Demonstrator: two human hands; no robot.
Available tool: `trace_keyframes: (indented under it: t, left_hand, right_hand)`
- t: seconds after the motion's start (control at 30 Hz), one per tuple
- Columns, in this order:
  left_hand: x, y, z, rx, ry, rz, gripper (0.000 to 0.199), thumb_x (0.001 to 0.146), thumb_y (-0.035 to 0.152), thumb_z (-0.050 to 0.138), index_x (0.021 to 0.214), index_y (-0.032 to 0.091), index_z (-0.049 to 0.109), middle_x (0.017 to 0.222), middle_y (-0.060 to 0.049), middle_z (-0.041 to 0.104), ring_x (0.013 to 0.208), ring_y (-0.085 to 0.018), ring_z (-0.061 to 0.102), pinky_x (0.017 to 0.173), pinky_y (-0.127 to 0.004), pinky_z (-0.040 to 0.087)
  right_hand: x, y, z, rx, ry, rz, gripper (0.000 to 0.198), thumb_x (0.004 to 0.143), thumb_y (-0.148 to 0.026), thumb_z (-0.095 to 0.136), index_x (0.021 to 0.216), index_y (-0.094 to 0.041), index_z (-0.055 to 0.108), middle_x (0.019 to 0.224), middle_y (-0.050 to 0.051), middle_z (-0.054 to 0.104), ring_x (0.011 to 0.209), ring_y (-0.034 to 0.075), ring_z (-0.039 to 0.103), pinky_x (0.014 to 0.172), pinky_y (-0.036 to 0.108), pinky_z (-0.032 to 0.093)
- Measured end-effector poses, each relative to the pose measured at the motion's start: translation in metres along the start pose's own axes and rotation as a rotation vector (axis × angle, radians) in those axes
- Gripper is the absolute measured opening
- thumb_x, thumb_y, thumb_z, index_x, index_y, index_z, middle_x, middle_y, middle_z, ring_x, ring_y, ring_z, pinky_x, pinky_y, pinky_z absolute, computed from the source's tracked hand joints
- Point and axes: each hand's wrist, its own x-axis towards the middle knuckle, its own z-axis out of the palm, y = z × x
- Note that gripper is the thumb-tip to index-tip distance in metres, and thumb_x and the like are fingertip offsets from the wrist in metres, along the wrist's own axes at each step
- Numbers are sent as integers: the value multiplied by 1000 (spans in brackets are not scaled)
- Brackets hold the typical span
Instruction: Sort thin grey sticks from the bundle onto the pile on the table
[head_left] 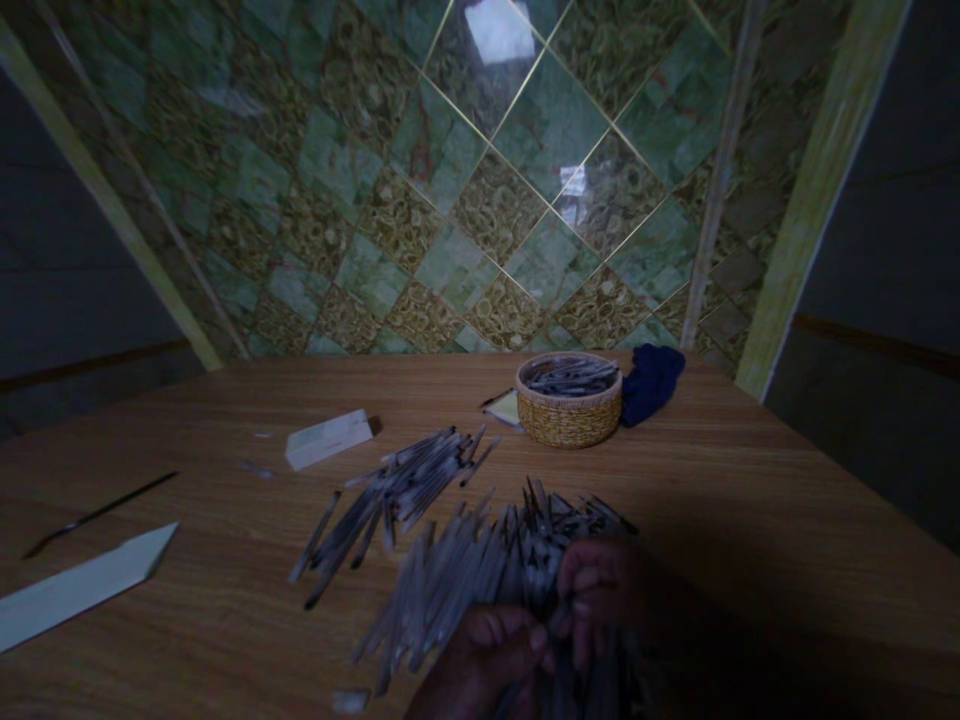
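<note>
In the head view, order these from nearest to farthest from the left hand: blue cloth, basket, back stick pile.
1. Back stick pile: ahead and left of the left hand.
2. Basket: farther back, slightly right.
3. Blue cloth: just right of the basket.

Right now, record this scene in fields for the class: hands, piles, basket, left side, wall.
Hands: left hand and right hand close together at the near pile; grip too dark to tell
Piles: slim pieces, near pile by the hands, far pile beyond
Basket: woven basket holding more slim pieces, dark blue cloth beside it
Left side: white box, thin dark rod, pale strip on wooden table
Wall: diamond-patterned tiles, green and brown
</note>
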Motion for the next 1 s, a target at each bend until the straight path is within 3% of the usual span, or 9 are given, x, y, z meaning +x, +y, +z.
trace_keyframes:
  t: [0.2,0.33,0.4,0.63,0.8,1.0]
  left_hand:
    - [-6,5,8,-15,65,35,46,60,59,65,59,14,57,29,7,40,23,-4,25,30,-18,10]
    - [-8,11,8,18,22,-1,46,61,58,65,62,13,58,32,5,45,24,-5,30,31,-18,13]
    - [-7,11,6,18,0,-26,45,61,58,65,62,13,58,32,5,46,24,-5,31,31,-18,15]
    - [3,2,-5,15,2,-38,49,56,62,65,59,14,56,27,5,44,22,-6,31,29,-18,17]
    - [0,4,-1,39,-6,-24,47,57,61,65,59,14,56,28,4,46,22,-5,31,29,-17,17]
    - [-3,6,1,22,16,-28,44,61,57,64,61,14,57,29,5,46,23,-5,31,30,-16,17]
  right_hand:
    - [0,-5,5,-58,78,30,33,71,-41,61,89,-17,48,66,-1,65,43,11,60,40,18,40]
    - [1,-9,11,-172,110,149,36,76,-53,48,68,-18,46,47,-4,56,28,8,47,30,16,29]
    - [0,-11,11,-151,105,164,36,74,-53,49,69,-18,45,45,-5,55,26,8,45,28,16,27]
    - [-5,-17,1,-30,127,-11,24,70,-35,60,80,-18,46,61,-2,65,39,10,58,38,17,38]
    - [-4,-16,3,-108,171,55,19,68,-31,56,81,-17,53,53,-4,62,31,9,52,34,19,37]
    - [-2,-9,9,-118,175,33,14,67,-30,54,73,-17,53,52,-4,61,30,9,51,33,18,35]
